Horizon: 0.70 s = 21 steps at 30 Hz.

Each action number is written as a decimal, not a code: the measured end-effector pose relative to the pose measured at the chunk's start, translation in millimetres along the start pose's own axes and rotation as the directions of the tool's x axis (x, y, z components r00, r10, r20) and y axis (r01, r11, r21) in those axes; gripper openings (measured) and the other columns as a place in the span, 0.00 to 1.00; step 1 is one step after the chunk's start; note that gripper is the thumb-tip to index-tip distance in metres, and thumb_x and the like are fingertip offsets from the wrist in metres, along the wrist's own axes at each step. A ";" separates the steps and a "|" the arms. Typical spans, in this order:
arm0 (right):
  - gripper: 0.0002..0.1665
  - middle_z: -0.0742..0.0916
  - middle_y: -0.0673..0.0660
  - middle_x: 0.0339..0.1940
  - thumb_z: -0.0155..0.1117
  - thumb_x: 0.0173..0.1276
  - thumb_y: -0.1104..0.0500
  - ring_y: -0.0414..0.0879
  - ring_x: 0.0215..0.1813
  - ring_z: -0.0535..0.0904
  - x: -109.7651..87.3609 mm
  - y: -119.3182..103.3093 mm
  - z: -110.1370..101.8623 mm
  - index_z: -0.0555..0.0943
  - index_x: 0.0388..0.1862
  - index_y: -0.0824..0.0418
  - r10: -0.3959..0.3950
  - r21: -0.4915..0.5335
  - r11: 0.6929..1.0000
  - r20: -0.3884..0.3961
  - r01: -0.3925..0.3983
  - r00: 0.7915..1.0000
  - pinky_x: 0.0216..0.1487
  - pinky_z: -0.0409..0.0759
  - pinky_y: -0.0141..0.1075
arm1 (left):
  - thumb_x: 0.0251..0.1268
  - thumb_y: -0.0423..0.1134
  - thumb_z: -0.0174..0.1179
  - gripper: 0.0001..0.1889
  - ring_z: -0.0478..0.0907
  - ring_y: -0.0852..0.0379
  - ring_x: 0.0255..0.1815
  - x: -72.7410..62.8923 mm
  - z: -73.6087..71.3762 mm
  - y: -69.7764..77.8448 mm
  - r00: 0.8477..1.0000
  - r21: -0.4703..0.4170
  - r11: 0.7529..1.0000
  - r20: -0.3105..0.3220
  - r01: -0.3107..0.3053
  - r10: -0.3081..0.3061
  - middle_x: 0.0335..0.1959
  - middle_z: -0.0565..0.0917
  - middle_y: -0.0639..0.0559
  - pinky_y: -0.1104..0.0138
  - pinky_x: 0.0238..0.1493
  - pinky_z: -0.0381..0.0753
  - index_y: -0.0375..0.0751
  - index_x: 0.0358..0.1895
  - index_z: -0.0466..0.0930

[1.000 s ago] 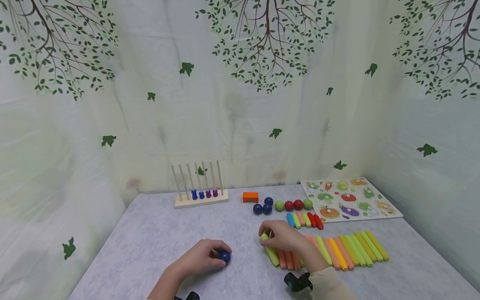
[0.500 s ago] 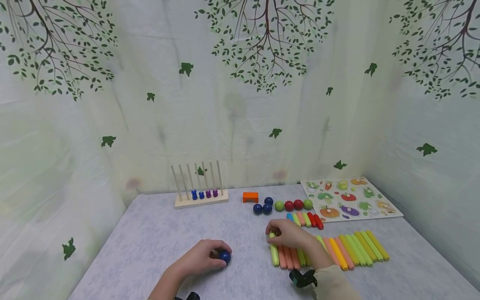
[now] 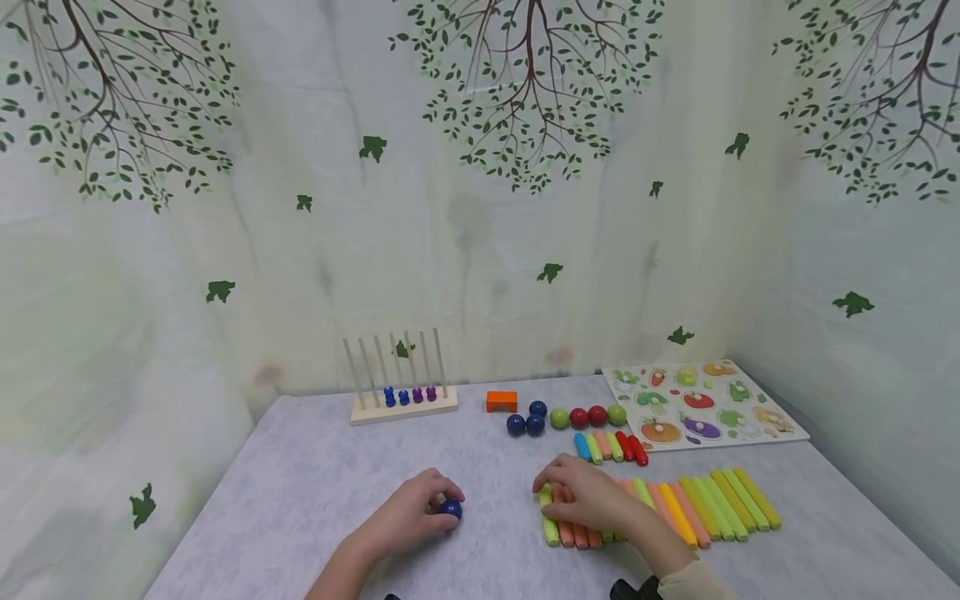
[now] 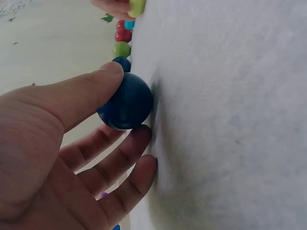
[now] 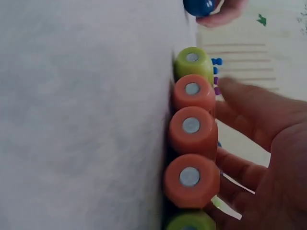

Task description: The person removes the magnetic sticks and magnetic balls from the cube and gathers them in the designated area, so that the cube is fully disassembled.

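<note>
On the table, my left hand [image 3: 405, 518] holds a dark blue ball [image 4: 127, 103] between thumb and fingers; the ball touches the tabletop. My right hand [image 3: 588, 493] hovers at the left end of a row of coloured magnetic rods, beside the yellow-green rod [image 3: 551, 530]. Several orange-pink rods [image 5: 193, 129] lie next to it, metal discs showing in their ends. In the right wrist view the thumb looks blurred and apart from the rods, and the fingers extend past their far side. The hand and forearm cover part of the row.
Behind the row lie short rods [image 3: 596, 447], then blue balls [image 3: 516, 425], green and red balls [image 3: 578, 418], and an orange block [image 3: 501, 402]. A wooden peg rack [image 3: 405, 408] with beads stands back left; a vegetable puzzle board [image 3: 705, 404] lies back right.
My right hand brought the yellow-green rod rightward, straightening it against the orange-pink rods, and its grip has loosened. The left hand stays with the ball. The head view has tilted slightly.
</note>
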State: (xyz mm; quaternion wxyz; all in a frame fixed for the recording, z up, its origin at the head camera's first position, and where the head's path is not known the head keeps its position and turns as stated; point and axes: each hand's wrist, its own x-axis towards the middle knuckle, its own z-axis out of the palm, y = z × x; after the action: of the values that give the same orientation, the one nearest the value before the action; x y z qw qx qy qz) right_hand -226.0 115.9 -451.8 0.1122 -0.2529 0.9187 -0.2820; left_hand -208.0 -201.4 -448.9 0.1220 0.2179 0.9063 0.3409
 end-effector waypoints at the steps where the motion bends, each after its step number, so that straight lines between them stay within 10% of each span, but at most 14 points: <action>1: 0.12 0.81 0.46 0.51 0.69 0.66 0.44 0.43 0.49 0.74 -2.9 -0.5 0.0 0.83 0.47 0.40 -0.008 -0.002 1.000 0.002 0.008 1.000 0.55 0.77 0.46 | 0.63 0.42 0.69 0.12 0.74 0.59 0.40 3.2 0.2 1.9 1.000 0.021 1.000 -0.010 0.009 -0.009 0.41 0.78 0.56 0.67 0.41 0.76 0.49 0.49 0.84; 15: 0.15 0.80 0.45 0.57 0.69 0.65 0.40 0.44 0.55 0.73 -8.6 3.7 5.1 0.82 0.49 0.39 -0.046 -0.025 0.999 -0.002 0.046 0.999 0.61 0.75 0.50 | 0.63 0.38 0.68 0.13 0.77 0.54 0.45 90.8 3.3 16.8 0.987 0.104 0.989 -0.128 0.107 -0.093 0.45 0.83 0.50 0.52 0.56 0.78 0.43 0.49 0.83; 21: 0.15 0.81 0.45 0.57 0.69 0.65 0.40 0.44 0.56 0.74 -9.3 5.6 5.5 0.82 0.49 0.39 -0.053 -0.026 0.998 -0.011 0.052 0.999 0.62 0.75 0.51 | 0.66 0.35 0.66 0.16 0.79 0.49 0.49 118.1 11.7 17.0 0.948 -0.052 0.985 -0.267 0.166 -0.173 0.53 0.83 0.44 0.50 0.60 0.79 0.41 0.55 0.81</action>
State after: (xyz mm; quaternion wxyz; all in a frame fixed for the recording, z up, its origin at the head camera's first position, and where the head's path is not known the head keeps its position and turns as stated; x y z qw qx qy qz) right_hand -218.4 122.2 -458.9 0.0964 -0.2767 0.9158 -0.2746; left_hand -301.7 -126.9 -454.7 0.0291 0.0889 0.9249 0.3686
